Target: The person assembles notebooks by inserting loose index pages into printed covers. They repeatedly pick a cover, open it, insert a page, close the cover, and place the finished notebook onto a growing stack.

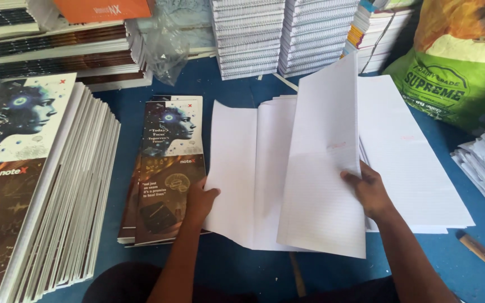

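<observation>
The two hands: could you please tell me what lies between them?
In the head view, ruled white sheets lie between the left hand and the right hand, which lifts part of them.
</observation>
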